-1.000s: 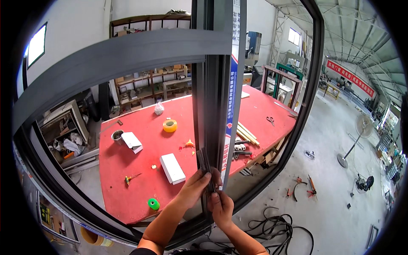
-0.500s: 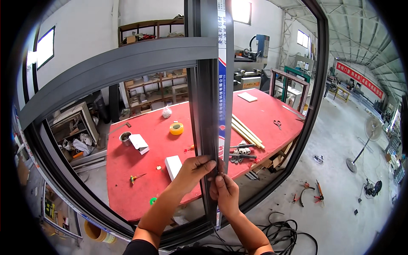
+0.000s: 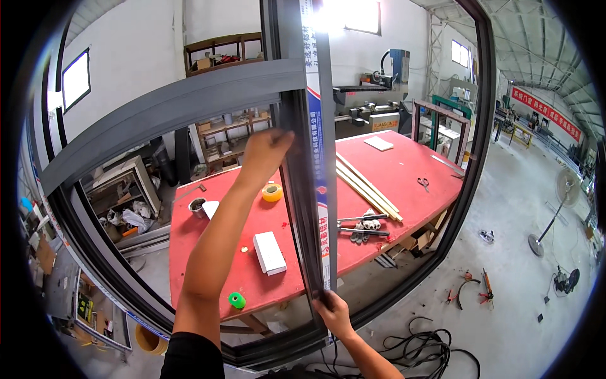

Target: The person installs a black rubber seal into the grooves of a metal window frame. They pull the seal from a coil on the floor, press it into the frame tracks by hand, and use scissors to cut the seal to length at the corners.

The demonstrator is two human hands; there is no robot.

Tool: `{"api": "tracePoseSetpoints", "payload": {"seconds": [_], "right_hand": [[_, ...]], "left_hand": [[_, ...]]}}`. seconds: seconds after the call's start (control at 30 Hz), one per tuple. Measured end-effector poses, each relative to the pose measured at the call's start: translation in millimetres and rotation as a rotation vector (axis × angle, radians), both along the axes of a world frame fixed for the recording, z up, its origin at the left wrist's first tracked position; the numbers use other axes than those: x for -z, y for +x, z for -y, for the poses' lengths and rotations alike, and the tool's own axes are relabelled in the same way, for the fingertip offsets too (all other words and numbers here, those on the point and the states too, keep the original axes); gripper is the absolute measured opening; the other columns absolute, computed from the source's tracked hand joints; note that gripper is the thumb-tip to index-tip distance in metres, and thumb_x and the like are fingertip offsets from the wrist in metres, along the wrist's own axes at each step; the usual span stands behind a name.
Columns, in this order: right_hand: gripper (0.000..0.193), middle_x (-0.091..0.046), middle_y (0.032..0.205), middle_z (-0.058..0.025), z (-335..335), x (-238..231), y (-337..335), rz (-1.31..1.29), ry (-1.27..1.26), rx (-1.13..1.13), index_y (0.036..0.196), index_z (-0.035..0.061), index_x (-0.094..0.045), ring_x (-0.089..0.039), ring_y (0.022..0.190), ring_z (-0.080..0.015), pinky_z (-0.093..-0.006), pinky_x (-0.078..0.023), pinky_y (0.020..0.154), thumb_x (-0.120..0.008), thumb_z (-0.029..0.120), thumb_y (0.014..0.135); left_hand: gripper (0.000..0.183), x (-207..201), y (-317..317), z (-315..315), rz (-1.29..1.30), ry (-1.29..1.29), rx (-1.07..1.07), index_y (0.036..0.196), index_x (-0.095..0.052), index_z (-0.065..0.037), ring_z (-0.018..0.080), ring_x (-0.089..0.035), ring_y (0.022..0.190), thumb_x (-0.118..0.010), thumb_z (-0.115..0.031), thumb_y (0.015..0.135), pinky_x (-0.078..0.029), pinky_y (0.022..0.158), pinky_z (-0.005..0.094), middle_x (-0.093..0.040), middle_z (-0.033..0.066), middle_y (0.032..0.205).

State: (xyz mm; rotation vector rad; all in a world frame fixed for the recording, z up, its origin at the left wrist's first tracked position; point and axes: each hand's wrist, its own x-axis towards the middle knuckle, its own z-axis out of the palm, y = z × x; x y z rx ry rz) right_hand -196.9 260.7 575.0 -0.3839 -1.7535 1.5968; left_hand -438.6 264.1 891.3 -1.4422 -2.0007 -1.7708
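Observation:
A large dark grey window frame (image 3: 208, 85) stands in front of me, with an upright bar (image 3: 297, 189) down its middle and a crossbar meeting it on the left. A printed protective film in white, blue and red (image 3: 314, 139) covers one face of the bar. My left hand (image 3: 268, 155) is raised against the bar just below the crossbar; it is slightly blurred, with its fingers closed, and what they pinch is hidden. Low on the same bar, my right hand (image 3: 332, 314) is closed around its edge, thumb in front.
Behind the frame, a red-topped table (image 3: 372, 170) bears a white box (image 3: 269, 252), yellow tape (image 3: 272, 192), a green roll (image 3: 237, 300), pale strips (image 3: 366, 186), gloves (image 3: 366, 226) and scissors (image 3: 423, 184). Black cable (image 3: 423, 347) lies coiled on the floor. A fan (image 3: 555, 215) stands right.
My left hand has moved up the bar, away from my right hand. My right hand has slid lower along the bar. The view has shifted slightly.

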Motion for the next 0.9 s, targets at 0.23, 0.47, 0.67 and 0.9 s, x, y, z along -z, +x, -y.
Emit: {"api": "tracePoseSetpoints", "payload": {"seconds": [0.23,0.47,0.67,0.9], "right_hand": [[0.020,-0.064,0.082,-0.0072,-5,129,47,0.206,-0.131,-0.038,0.099,0.0022,-0.064,-0.060,0.077,-0.0141,-0.0280,-0.048,0.073,-0.067,0.014,0.084],[0.018,-0.063,0.091,-0.0149,16,279,148,0.581,0.025,0.069,0.095,0.0017,-0.062,-0.061,0.087,-0.0311,-0.0388,-0.047,0.078,-0.055,0.012,0.082],[0.018,-0.062,0.088,-0.0145,34,366,202,0.708,0.050,0.034,0.092,0.0040,-0.060,-0.059,0.090,-0.0340,-0.0430,-0.047,0.078,-0.058,0.020,0.083],[0.022,-0.062,0.088,-0.0126,44,489,155,0.854,-0.083,0.019,0.089,0.0057,-0.059,-0.057,0.092,-0.0349,-0.0462,-0.042,0.081,-0.056,0.027,0.085]], "left_hand": [[0.034,-6,2,-4,-0.164,-0.090,-0.220,0.086,-0.067,-0.001,0.0119,-0.054,0.057,-0.060,-0.034,0.087,-0.043,0.053,0.0276,-0.059,0.0061,0.063],[0.038,-23,-27,6,0.038,-0.243,-0.052,0.116,-0.061,-0.006,0.0152,-0.060,0.097,-0.053,-0.033,0.091,-0.044,0.085,0.0296,-0.066,0.0044,0.105],[0.038,-52,-76,38,0.585,-0.240,0.139,0.121,-0.057,0.001,0.0241,-0.054,0.114,-0.048,-0.026,0.095,-0.038,0.101,0.0357,-0.055,0.0120,0.126],[0.037,74,-1,20,0.402,-0.364,-0.041,0.120,-0.057,0.001,0.0236,-0.054,0.112,-0.048,-0.026,0.095,-0.038,0.099,0.0354,-0.056,0.0116,0.124]]}}
